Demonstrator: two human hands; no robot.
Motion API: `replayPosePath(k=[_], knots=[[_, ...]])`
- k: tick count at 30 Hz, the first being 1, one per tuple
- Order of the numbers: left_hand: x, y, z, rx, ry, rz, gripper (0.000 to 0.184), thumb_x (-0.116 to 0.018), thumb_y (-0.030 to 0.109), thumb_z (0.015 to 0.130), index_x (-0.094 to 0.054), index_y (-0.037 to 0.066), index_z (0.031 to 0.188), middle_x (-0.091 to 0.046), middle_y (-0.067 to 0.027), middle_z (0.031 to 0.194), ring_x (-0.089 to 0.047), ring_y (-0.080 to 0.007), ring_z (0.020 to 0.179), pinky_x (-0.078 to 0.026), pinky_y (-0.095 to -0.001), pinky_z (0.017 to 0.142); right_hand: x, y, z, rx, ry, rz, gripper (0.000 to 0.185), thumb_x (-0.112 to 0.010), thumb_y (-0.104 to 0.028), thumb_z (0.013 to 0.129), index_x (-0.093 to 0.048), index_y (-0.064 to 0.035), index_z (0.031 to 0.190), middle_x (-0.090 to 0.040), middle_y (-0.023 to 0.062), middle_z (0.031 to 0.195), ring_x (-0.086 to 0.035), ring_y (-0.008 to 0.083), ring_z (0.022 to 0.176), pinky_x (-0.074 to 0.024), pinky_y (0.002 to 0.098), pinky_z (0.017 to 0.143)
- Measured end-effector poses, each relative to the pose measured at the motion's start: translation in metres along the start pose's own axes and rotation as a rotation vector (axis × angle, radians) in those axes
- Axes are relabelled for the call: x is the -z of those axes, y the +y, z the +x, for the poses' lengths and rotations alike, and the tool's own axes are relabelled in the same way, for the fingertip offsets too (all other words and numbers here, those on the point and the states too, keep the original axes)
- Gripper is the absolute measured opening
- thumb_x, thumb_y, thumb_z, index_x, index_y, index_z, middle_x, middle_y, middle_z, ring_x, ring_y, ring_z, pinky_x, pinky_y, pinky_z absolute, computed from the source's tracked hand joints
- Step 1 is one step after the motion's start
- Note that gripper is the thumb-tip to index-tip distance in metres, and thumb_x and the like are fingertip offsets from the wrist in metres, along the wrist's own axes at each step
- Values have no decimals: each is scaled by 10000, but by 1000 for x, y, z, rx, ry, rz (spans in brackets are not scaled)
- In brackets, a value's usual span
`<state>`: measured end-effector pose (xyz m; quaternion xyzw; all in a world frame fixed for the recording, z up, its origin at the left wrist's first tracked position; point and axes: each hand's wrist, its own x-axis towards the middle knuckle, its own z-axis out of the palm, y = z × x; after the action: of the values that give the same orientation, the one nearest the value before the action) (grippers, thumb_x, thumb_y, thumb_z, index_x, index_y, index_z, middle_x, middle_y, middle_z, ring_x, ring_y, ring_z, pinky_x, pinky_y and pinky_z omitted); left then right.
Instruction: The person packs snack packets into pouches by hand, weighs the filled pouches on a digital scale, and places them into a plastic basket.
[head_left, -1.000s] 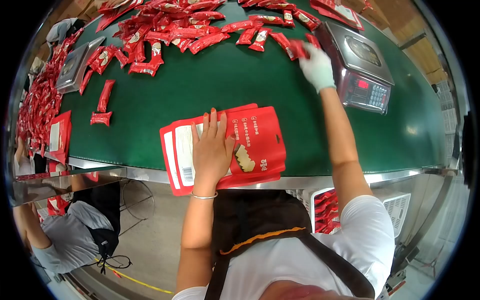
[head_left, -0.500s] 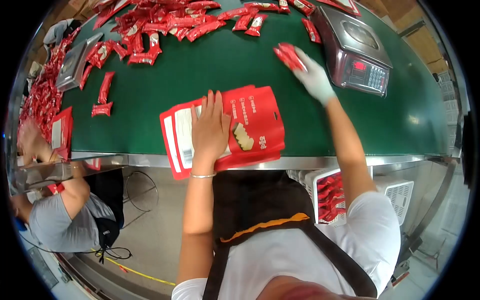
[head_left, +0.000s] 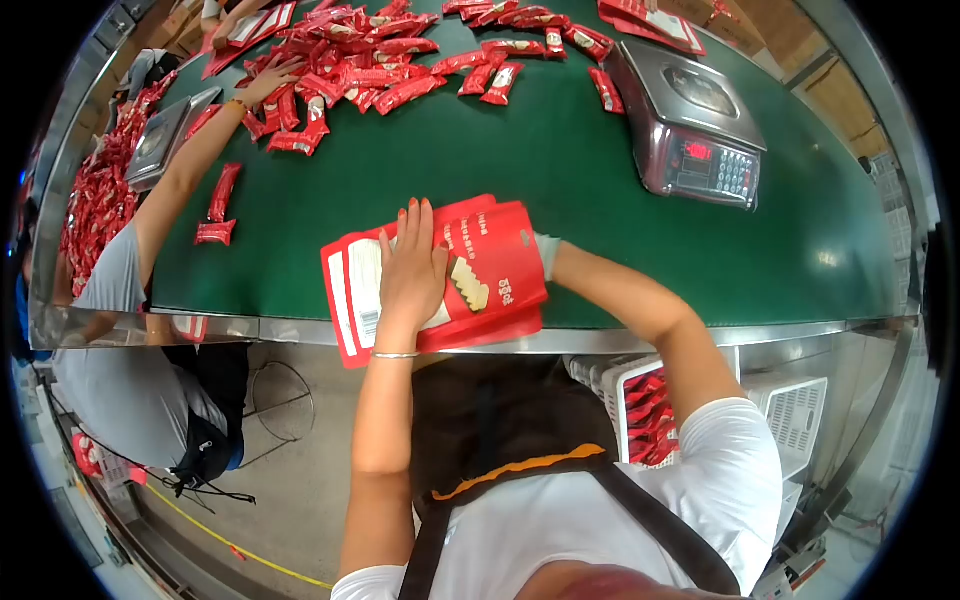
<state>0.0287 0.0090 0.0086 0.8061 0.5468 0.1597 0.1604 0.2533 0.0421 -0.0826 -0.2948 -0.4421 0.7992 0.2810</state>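
My bare left hand lies flat with fingers stretched out on a red printed pouch. Beneath it are more red pouches, stacked at the front edge of the green table. At the pouch's right end is my gloved right hand. Only the back of the glove near the wrist shows; its fingers are hidden inside or behind the pouch, and I cannot tell which. Whatever they hold is out of sight.
A digital scale stands at the right. Many red snack packets are heaped at the back. Another person's arm reaches over the table from the left, past a second scale. White crates sit below the table edge.
My right hand has moved left and down from beside the scale, where it held red packets, to the pouch's right end. The other person's arm now reaches toward the packet heap.
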Motion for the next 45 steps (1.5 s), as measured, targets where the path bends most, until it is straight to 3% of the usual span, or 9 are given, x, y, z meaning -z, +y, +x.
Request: replayPosePath(k=[19, 20, 21, 22, 23, 25, 28, 30, 45], knots=[[6, 7, -5, -78, 30, 200, 539, -479, 226, 963, -427, 79, 1479, -336, -138, 1578, -229, -366, 1482, -137, -550, 1200, -16, -47, -52, 398, 38, -888, 560, -728, -189, 866, -531, -16, 1360, -572, 137, 1383, -545, 256, 1269, -436, 405, 1070], [5, 3, -5, -83, 29, 153, 534, -487, 221, 959, -438, 72, 1470, -348, -149, 1569, -250, -362, 1475, -147, -541, 1200, -13, -84, -51, -18, -107, -956, 570, -716, -205, 863, -526, -31, 1371, -582, 157, 1365, -538, 247, 1277, -430, 415, 1074], [7, 5, -6, -95, 50, 164, 535, -501, 216, 951, -449, 65, 1462, -360, -161, 1560, -283, -357, 1463, -161, -530, 1198, -11, -78, -58, 267, 35, -1566, 489, -690, -198, 858, -589, -25, 1304, -666, 148, 1235, -630, 247, 1142, -505, 391, 972], [7, 0, -6, -77, 31, 164, 535, -501, 216, 951, -449, 65, 1462, -360, -161, 1560, -283, -357, 1463, -161, -530, 1198, 1, -150, -46, -326, -117, -1135, 336, -661, -153, 847, -685, 0, 1144, -735, 126, 1030, -701, 214, 922, -560, 342, 808], [6, 0, -4, -73, 17, 140, 536, -509, 210, 947, -452, 62, 1460, -367, -162, 1556, -285, -358, 1461, -171, -529, 1195, 44, -163, -35, -336, 7, -548, 212, -624, -113, 846, -735, 14, 976, -744, 104, 876, -689, 163, 735, -559, 304, 673], [8, 4, -4, -78, 19, 118, 541, -530, 192, 936, -456, 58, 1456, -377, -162, 1549, -296, -360, 1455, -202, -530, 1184, 99, -176, -9, 110, -15, -974, 286, -626, -173, 867, -706, 41, 1039, -741, 140, 911, -726, 181, 783, -540, 258, 590], [10, 6, -2, -70, 15, 144, 537, -536, 200, 940, -457, 60, 1453, -377, -161, 1549, -300, -365, 1453, -215, -537, 1177, 115, -199, 82, 202, 1139, -1239, 470, -657, -365, 838, -633, -20, 1156, -699, 172, 1107, -679, 304, 1030, -538, 397, 866], [7, 6, 1, -68, 16, 134, 534, -535, 208, 945, -457, 61, 1452, -377, -161, 1549, -304, -369, 1449, -217, -537, 1175, 139, -188, 124, -124, 1173, -1455, 545, -644, -386, 838, -563, -34, 1246, -649, 198, 1218, -623, 350, 1144, -499, 444, 956], [-1, -4, -6, -137, 127, 158, 533, -523, 285, 970, -453, 95, 1463, -395, -159, 1536, -301, -364, 1451, -199, -533, 1183, -39, -116, -137, -219, 369, -929, 475, -730, -45, 766, -640, 14, 1229, -703, 95, 970, -643, 143, 861, -522, 297, 803]])
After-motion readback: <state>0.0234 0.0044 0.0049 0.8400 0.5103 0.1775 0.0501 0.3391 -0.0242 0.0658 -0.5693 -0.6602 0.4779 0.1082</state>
